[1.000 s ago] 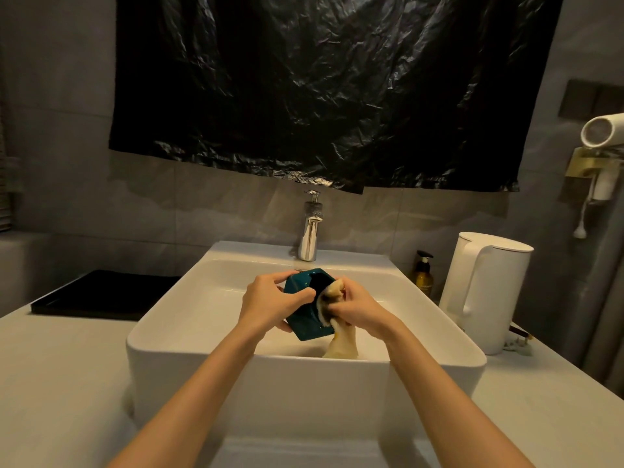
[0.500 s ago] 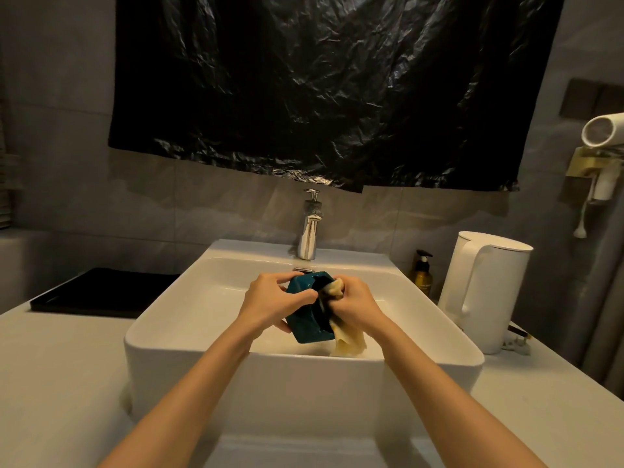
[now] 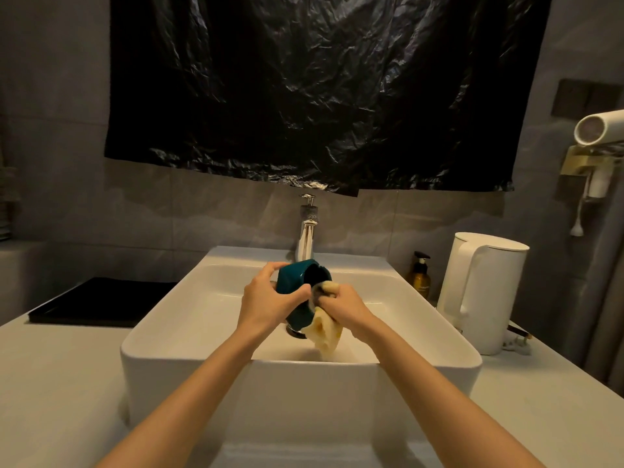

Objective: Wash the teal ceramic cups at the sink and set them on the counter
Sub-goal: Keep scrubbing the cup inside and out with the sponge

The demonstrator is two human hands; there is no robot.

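Over the white sink basin [image 3: 162, 336] I hold one teal ceramic cup [image 3: 293, 278], tilted with its mouth turned toward the right. My left hand [image 3: 266, 300] grips its outer wall, thumb in front and fingers over the top. My right hand [image 3: 344, 307] grips a pale yellow cloth [image 3: 326, 332] and presses it against the cup's rim; the cloth's tail hangs down into the basin. A chrome faucet [image 3: 308, 231] stands just behind the cup. No water stream is visible. The cup's lower part is hidden by my hands.
A black tray [image 3: 98, 302] lies on the counter [image 3: 50, 383] left of the basin. On the right stand an amber pump bottle [image 3: 419, 276] and a white kettle [image 3: 483, 292]. A hair dryer [image 3: 599, 128] hangs on the right wall. Black plastic sheeting [image 3: 320, 89] covers the wall above.
The cup has turned in my left hand so its mouth faces more up and right. My right hand shifted the cloth along the rim; the hanging tail swung slightly.
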